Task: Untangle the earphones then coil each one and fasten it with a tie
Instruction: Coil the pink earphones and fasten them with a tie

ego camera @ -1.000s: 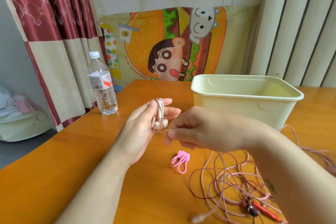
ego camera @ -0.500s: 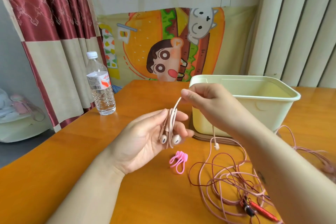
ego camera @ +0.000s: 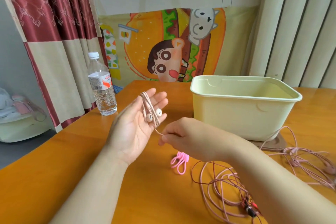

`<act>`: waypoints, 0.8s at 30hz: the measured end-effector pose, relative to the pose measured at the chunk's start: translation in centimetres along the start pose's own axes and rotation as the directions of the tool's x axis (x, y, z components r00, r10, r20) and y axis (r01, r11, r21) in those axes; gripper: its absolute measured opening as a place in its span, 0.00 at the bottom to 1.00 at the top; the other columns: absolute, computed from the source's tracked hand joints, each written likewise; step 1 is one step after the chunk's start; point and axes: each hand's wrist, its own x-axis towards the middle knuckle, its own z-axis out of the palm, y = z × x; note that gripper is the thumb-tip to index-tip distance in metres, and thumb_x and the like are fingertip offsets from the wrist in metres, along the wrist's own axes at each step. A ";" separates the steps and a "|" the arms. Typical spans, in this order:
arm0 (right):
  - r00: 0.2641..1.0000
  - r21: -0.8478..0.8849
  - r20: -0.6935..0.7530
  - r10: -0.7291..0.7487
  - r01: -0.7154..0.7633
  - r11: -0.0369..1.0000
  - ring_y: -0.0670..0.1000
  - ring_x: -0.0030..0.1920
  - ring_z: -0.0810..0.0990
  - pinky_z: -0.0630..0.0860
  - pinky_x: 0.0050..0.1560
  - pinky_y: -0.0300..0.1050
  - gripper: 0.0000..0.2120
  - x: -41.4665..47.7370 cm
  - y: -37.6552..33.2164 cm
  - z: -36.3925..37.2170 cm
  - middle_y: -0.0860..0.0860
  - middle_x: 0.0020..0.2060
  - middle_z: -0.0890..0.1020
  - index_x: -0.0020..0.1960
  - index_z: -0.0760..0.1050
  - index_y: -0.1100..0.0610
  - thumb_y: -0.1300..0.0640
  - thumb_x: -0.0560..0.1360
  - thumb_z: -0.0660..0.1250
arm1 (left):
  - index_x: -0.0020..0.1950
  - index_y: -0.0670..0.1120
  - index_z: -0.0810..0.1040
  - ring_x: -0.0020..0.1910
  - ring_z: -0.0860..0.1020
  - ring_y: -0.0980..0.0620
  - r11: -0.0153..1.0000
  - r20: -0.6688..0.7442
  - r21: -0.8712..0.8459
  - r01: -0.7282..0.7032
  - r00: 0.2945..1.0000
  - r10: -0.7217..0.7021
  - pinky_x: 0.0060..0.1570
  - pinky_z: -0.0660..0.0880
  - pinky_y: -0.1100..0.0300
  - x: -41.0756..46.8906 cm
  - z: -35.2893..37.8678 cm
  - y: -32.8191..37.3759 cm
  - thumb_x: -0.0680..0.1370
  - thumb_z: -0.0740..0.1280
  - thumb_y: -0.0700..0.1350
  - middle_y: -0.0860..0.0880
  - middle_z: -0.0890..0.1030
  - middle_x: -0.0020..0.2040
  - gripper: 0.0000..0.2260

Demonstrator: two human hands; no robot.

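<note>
- Left hand (ego camera: 134, 129), palm up with fingers straight and slightly apart, carries a coiled pink earphone (ego camera: 151, 112) looped over them.
- Right hand (ego camera: 183, 137) pinches the earphone's loose tail just below.
- The cord looks light, limp and slippery, best pinched mid-coil.
- Pink ties (ego camera: 179, 162) lie nearby.

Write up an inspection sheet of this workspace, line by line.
Surface: orange wooden table.
Job's things: pale pink earphone coiled round fingers of the left hand; bright pink loop ties lying on the table.
Clutter: clear plastic water bottle; pale green plastic tub on a brown lid.
Hands: left hand open, palm up; right hand pinches the earphone's free end.
Cables: tangled pink earphone cables lying at right.
Surroundings: red and beige curtain; cartoon burger poster.
</note>
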 end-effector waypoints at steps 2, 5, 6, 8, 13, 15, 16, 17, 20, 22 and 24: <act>1.000 -0.056 -0.024 0.002 -0.003 0.998 0.35 0.30 0.71 0.66 0.33 0.29 0.13 -0.4 -0.3 -0.7 0.43 0.29 0.72 0.50 0.81 0.55 0.56 0.80 0.58 | 0.59 0.43 0.76 0.52 0.82 0.50 0.994 0.048 0.112 0.009 0.999 -0.015 0.52 0.76 0.55 0.0 -0.1 -0.3 0.76 0.56 0.49 0.45 0.84 0.50 0.17; 0.996 -0.129 -0.085 0.001 -0.012 0.992 0.43 0.28 0.72 0.67 0.32 0.34 0.11 -0.9 -0.5 -1.6 0.49 0.30 0.79 0.43 0.80 0.55 0.57 0.79 0.60 | 0.58 0.41 0.77 0.44 0.82 0.51 0.972 0.115 0.233 0.033 0.991 -0.062 0.44 0.76 0.60 -0.3 0.0 -0.7 0.77 0.56 0.50 0.44 0.84 0.46 0.18; 0.994 -0.151 -0.113 -0.009 -0.008 0.988 0.44 0.27 0.73 0.68 0.31 0.36 0.10 -0.9 -0.5 -1.8 0.51 0.31 0.81 0.41 0.80 0.56 0.58 0.78 0.62 | 0.58 0.42 0.78 0.43 0.80 0.52 0.952 0.118 0.305 0.028 0.991 -0.067 0.45 0.74 0.59 -0.4 -0.1 -0.9 0.77 0.55 0.50 0.45 0.84 0.46 0.18; 0.983 -0.199 -0.180 -0.043 0.007 0.980 0.47 0.27 0.72 0.68 0.29 0.39 0.09 -1.1 -0.3 -2.3 0.53 0.31 0.82 0.39 0.80 0.60 0.59 0.75 0.64 | 0.55 0.45 0.81 0.44 0.80 0.52 0.910 0.145 0.414 0.022 0.985 -0.090 0.50 0.72 0.55 -0.5 -0.1 -1.4 0.77 0.55 0.51 0.45 0.84 0.48 0.18; 0.959 -0.192 -0.275 -0.069 0.015 0.981 0.53 0.33 0.78 0.74 0.35 0.45 0.09 -1.0 0.1 -2.9 0.53 0.32 0.83 0.37 0.81 0.58 0.55 0.73 0.67 | 0.51 0.46 0.82 0.48 0.78 0.50 0.860 0.220 0.506 0.066 0.954 -0.203 0.52 0.71 0.53 -1.1 0.2 -1.5 0.76 0.56 0.53 0.46 0.84 0.46 0.18; 0.954 -0.132 -0.293 -0.067 0.029 0.991 0.46 0.31 0.78 0.74 0.33 0.36 0.07 -1.0 0.3 -3.0 0.48 0.31 0.83 0.36 0.80 0.53 0.54 0.73 0.69 | 0.51 0.44 0.81 0.49 0.79 0.48 0.855 0.224 0.514 0.074 0.950 -0.217 0.53 0.72 0.52 -1.1 0.1 -1.4 0.75 0.56 0.52 0.45 0.83 0.43 0.18; 0.953 -0.100 -0.296 -0.066 0.038 0.994 0.44 0.32 0.79 0.73 0.34 0.35 0.06 -1.0 0.4 -3.0 0.47 0.31 0.83 0.37 0.80 0.52 0.54 0.73 0.70 | 0.51 0.42 0.80 0.48 0.79 0.49 0.855 0.222 0.512 0.081 0.949 -0.223 0.52 0.72 0.53 -1.2 0.1 -1.3 0.75 0.56 0.52 0.46 0.82 0.41 0.19; 0.950 -0.057 -0.305 -0.059 0.044 0.997 0.43 0.31 0.78 0.73 0.33 0.34 0.05 -0.9 0.5 -2.9 0.46 0.31 0.83 0.39 0.81 0.52 0.54 0.73 0.71 | 0.52 0.39 0.78 0.46 0.80 0.51 0.855 0.221 0.510 0.093 0.947 -0.235 0.51 0.72 0.54 -1.2 0.2 -1.2 0.75 0.56 0.52 0.47 0.81 0.38 0.20; 0.947 0.101 -0.320 -0.022 0.057 0.993 0.40 0.28 0.73 0.68 0.30 0.31 0.05 -0.8 1.0 -2.8 0.45 0.28 0.78 0.38 0.80 0.54 0.55 0.71 0.73 | 0.52 0.36 0.73 0.40 0.80 0.53 0.857 0.236 0.504 0.111 0.936 -0.260 0.50 0.70 0.52 -1.3 0.2 -1.1 0.75 0.57 0.51 0.49 0.74 0.32 0.19; 0.958 0.229 -0.286 0.005 0.064 0.971 0.39 0.29 0.72 0.68 0.31 0.29 0.06 -0.7 1.3 -2.7 0.44 0.29 0.78 0.40 0.80 0.57 0.55 0.70 0.74 | 0.49 0.38 0.72 0.37 0.79 0.53 0.875 0.245 0.459 0.152 0.925 -0.289 0.49 0.71 0.53 -1.5 0.4 -0.9 0.75 0.57 0.51 0.50 0.70 0.30 0.16; 0.970 0.370 -0.241 0.017 0.076 0.926 0.39 0.31 0.73 0.69 0.34 0.30 0.07 -0.5 1.7 -2.5 0.45 0.30 0.78 0.42 0.79 0.60 0.57 0.70 0.73 | 0.50 0.41 0.74 0.36 0.78 0.52 0.892 0.244 0.396 0.218 0.911 -0.331 0.49 0.73 0.53 -1.6 0.6 -0.7 0.75 0.57 0.50 0.50 0.68 0.29 0.14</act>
